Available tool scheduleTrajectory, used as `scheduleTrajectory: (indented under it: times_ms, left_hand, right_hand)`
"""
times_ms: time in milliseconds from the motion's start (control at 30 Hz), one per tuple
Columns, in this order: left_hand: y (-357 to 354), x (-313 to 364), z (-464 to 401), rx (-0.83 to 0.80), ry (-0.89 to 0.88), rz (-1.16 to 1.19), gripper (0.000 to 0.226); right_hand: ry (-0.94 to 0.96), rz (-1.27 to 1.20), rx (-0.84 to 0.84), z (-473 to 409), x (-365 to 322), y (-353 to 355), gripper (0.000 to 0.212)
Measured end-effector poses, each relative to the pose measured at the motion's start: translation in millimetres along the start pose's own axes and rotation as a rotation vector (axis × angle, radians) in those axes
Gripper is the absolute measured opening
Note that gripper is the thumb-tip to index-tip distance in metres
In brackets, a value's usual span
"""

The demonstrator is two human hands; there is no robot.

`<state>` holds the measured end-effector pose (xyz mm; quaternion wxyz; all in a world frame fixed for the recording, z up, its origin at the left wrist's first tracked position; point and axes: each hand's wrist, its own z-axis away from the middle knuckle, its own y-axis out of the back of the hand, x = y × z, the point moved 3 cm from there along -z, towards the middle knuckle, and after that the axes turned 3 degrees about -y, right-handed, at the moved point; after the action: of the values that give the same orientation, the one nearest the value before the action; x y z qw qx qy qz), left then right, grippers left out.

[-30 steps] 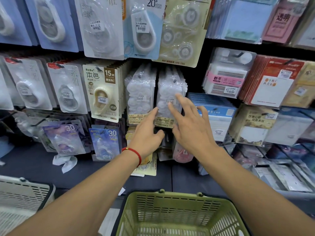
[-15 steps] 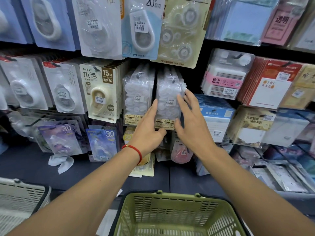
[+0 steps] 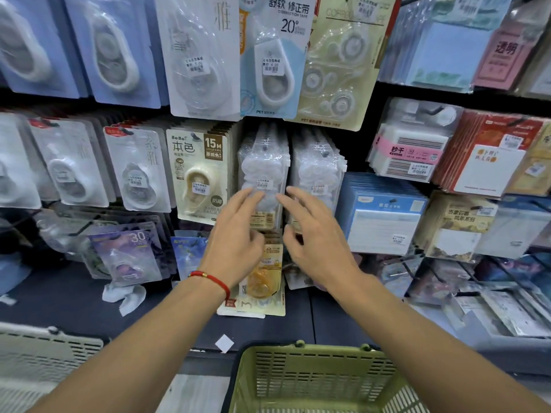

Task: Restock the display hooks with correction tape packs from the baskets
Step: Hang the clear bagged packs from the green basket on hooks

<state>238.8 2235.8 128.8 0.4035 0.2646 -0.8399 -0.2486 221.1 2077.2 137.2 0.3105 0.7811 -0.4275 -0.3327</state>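
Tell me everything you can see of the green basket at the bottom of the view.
The green basket is olive-green plastic, with walls pierced by rows of short slots and a thick smooth rim. Two small knobs stand on its far rim. It sits upright at the bottom centre, below the shelf edge, between the person's forearms, and is cut off by the frame's lower edge. Its inside is hardly visible, so its contents cannot be told. Neither hand touches it; a grey basket stands apart to its left.

Even bright light, glare on plastic, hands motion-blurred, edges bowed.
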Motion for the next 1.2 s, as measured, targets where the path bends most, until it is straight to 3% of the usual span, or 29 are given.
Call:
scheduleTrajectory:
  times_ms: [133, 233, 367, 433, 533, 700, 867, 1000, 1067, 1133, 1200]
  left_hand:
    - [-7, -9, -9, -0.013, -0.025, 0.008, 0.08]
    - [-9, -13, -12, -0.003, -0.04, 0.0, 0.079]
    - [-6, -11, -11, 0.123, -0.06, -0.001, 0.071]
    - [-7, -11, -9, 0.178, 0.0, 0.058, 0.073]
    - [-15, -11, -9, 0.138, 0.141, 0.234, 0.085]
    - [-20, -23, -27, 0.111, 0.252, 0.379, 0.074]
    - [-24, -32, -40, 0.145, 0.262, 0.377, 0.063]
    - [-34, -31, -38, 0.156, 0.289, 0.386, 0.065]
    - [-37, -31, -39, 0.148, 0.31, 0.431, 0.074]
    - [-39, -30, -41, 0.148, 0.314, 0.452, 0.088]
    - [-42, -30, -44, 0.147, 0.295, 0.452, 0.092]
  right_hand:
    - [0.021, 0.32, -0.082, -27, -9, -19, 0.081]
    - [0.015, 0.387, -0.101, -25, -5, -22, 0.086]
    - [0.062, 0.2, 0.056, -2, 7, -17, 0.068]
    - [-0.044, -0.004, 0.089, 9, 6, -18, 0.061]
    - [-0.251, -0.267, 0.032, 9, -5, -27, 0.066]
    - [-0.422, -0.336, -0.006, -15, -20, -38, 0.067]
    - [-0.417, -0.323, 0.012, -11, -26, -33, 0.063]
    - [-0.372, -0.083, 0.378, 5, -13, -8, 0.051]
    - [-0.488, -0.075, 0.384, -1, 3, -1, 0.068]
    - [-0.58, -0.127, 0.233, -12, 16, -7, 0.091]
    - [-0.575, -0.11, 0.206, -20, 21, -15, 0.099]
